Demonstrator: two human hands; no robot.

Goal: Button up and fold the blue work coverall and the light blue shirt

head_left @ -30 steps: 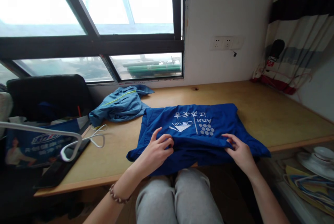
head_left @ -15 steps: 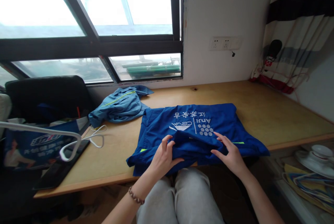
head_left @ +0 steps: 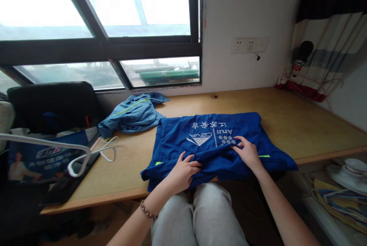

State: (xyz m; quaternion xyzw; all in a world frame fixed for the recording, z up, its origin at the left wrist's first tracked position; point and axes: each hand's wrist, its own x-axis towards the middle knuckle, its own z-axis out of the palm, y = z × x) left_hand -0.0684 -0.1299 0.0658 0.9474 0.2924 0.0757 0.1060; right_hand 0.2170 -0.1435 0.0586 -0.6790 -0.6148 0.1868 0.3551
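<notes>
light-blue jacket (head_left: 132, 116) crumpled by window (head_left: 114, 5) | white hanger (head_left: 73, 160) left | wall sockets (head_left: 249, 45) | curtain (head_left: 323, 43) right

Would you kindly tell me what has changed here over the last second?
Both hands drew inward and away from the person, folding the near edge of the royal-blue printed jacket towards its white logo. The left hand pinches a fold; the right hand now lies by the logo's dots. Yellow trim has come into view. The crumpled lighter blue garment and white hanger stayed put.
</notes>
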